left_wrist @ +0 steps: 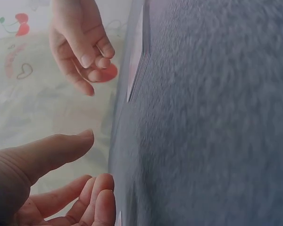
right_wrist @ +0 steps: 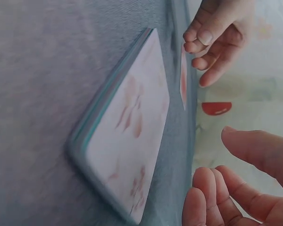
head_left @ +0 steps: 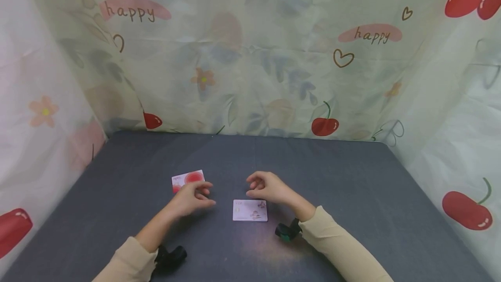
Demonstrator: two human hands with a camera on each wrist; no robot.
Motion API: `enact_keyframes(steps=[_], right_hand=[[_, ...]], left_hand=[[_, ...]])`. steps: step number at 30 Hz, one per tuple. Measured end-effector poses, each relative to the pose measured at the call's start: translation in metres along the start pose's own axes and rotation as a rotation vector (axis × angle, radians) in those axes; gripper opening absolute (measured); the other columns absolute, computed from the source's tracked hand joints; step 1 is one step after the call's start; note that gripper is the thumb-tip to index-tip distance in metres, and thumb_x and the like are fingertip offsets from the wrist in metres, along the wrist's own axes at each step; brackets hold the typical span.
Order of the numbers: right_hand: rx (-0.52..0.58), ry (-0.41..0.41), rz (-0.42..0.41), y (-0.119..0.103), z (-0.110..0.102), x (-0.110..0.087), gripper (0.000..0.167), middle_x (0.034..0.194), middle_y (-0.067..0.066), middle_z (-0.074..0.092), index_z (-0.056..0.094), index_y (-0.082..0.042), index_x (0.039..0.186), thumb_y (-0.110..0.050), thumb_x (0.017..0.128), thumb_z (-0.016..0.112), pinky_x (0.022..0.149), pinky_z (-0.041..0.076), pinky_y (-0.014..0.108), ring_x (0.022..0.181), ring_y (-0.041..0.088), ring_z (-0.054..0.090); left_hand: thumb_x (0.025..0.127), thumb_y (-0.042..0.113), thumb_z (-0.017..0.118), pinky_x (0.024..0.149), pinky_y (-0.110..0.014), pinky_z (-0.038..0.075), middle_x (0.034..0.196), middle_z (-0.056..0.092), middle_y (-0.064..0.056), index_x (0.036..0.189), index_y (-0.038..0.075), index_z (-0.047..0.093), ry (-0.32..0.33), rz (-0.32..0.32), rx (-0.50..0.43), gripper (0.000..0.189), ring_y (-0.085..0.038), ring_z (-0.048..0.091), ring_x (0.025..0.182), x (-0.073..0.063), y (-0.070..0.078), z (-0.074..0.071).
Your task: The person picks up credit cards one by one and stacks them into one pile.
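A small stack of cards lies flat on the dark cloth between the hands, its top card pale pink with a floral print. The right wrist view shows the layered edges of this stack. My right hand hovers just beyond the stack's upper right corner, fingers loosely bent and holding nothing. To the left, a red and white card lies tilted on the cloth, partly covered by my left hand. That hand's fingers are loosely bent, thumb apart, with nothing between them.
A dark grey cloth covers the table. Behind it and along both sides hang pale curtains printed with cherries, hearts and flowers. Black wrist straps with cameras sit below each hand, close over the cloth.
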State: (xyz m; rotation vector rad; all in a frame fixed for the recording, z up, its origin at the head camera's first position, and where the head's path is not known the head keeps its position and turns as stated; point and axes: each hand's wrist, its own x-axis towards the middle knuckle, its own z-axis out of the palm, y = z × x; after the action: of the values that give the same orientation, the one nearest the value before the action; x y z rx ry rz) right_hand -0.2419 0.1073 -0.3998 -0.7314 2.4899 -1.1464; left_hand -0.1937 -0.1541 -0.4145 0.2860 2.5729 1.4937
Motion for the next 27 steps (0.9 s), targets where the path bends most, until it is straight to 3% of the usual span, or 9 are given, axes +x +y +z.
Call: enact_keyframes(steps=[8,18,27], right_hand=[[0.006,-0.007,-0.012,-0.01,0.007,0.018,0.037,0.094,0.01,0.064,0.06,0.002,0.114,-0.016,0.083,0.069,0.073,0.05,0.023,0.082,0.012,0.061],[0.034,-0.021,-0.021,-0.025,0.019,0.044,0.036,0.091,0.01,0.064,0.061,0.003,0.111,-0.014,0.08,0.071,0.065,0.047,0.017,0.074,0.007,0.058],[0.009,-0.023,0.01,-0.036,0.032,0.069,0.036,0.087,0.009,0.063,0.062,0.004,0.108,-0.011,0.077,0.073,0.064,0.045,0.015,0.07,0.006,0.055]], left_hand=[[0.075,0.007,0.076,0.059,-0.019,0.045,0.093,0.058,-0.019,0.119,-0.012,0.054,0.038,-0.042,-0.035,0.053,-0.014,0.057,0.074,-0.003,-0.006,-0.012],[0.074,0.008,0.076,0.061,-0.019,0.046,0.095,0.061,-0.022,0.116,-0.012,0.055,0.105,-0.059,0.005,0.051,-0.012,0.057,0.075,-0.004,-0.018,-0.023],[0.077,0.015,0.075,0.065,-0.02,0.047,0.099,0.062,-0.023,0.121,-0.01,0.053,0.129,-0.117,0.035,0.054,-0.015,0.059,0.079,-0.009,-0.024,-0.038]])
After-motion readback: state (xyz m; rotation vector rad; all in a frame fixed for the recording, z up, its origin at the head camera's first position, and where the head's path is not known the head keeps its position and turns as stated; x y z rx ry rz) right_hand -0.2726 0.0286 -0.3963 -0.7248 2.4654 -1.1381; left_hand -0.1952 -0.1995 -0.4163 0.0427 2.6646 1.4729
